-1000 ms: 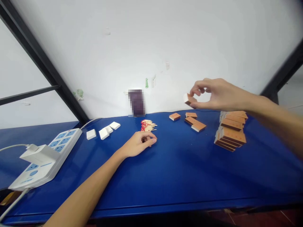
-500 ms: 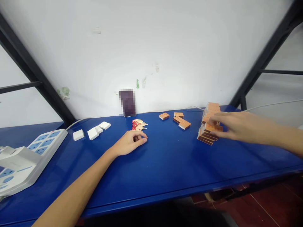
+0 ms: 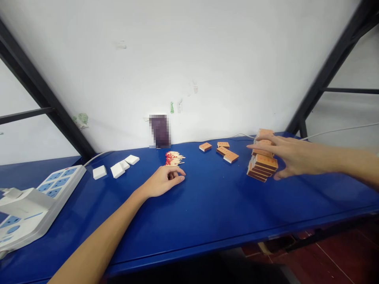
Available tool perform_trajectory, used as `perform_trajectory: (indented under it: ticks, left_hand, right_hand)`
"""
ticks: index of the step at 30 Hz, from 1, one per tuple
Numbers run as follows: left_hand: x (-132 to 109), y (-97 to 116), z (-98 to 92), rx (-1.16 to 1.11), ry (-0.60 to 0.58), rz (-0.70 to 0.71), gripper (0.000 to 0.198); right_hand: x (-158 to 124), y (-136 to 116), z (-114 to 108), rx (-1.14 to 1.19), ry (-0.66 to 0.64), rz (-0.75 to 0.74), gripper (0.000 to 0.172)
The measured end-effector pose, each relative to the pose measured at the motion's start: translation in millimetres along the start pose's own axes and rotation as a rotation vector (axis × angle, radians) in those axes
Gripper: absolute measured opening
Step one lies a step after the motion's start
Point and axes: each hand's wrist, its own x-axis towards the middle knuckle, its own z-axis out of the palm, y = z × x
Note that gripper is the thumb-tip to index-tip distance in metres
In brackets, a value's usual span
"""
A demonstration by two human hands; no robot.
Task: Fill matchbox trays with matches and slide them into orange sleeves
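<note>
My right hand [image 3: 288, 157] hovers over a stack of orange matchboxes [image 3: 262, 165] at the right of the blue table [image 3: 207, 209]. Its fingers are stretched out and spread, the fingertips near the top of the stack, and it holds nothing. My left hand [image 3: 164, 181] rests on the table in a loose curl just in front of a small pile of red-tipped matches [image 3: 174, 157]; whether it holds anything is hidden. Three loose orange matchboxes [image 3: 223, 150] lie behind, between the matches and the stack.
Several white inner trays [image 3: 117, 168] lie at the left. A white and blue power strip [image 3: 35, 201] with a plug sits at the far left edge. A dark blurred object [image 3: 160, 131] leans on the white wall. Black frame bars rise on both sides.
My right hand came down from the air with a matchbox to the stack, and now its fingers are spread with nothing in them. The view turned right. My left hand stayed put.
</note>
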Motion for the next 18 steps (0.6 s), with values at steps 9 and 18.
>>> perform_trajectory:
  ticks: [9, 18]
  left_hand:
    - [-1, 2, -0.2, 0.007, -0.008, 0.002, 0.039]
    - [1, -3, -0.1, -0.040, 0.037, 0.010, 0.038]
  right_hand:
    - [6, 2, -1, -0.109, 0.064, -0.089, 0.044]
    - [-23, -23, -4, -0.118, 0.221, -0.068, 0.060]
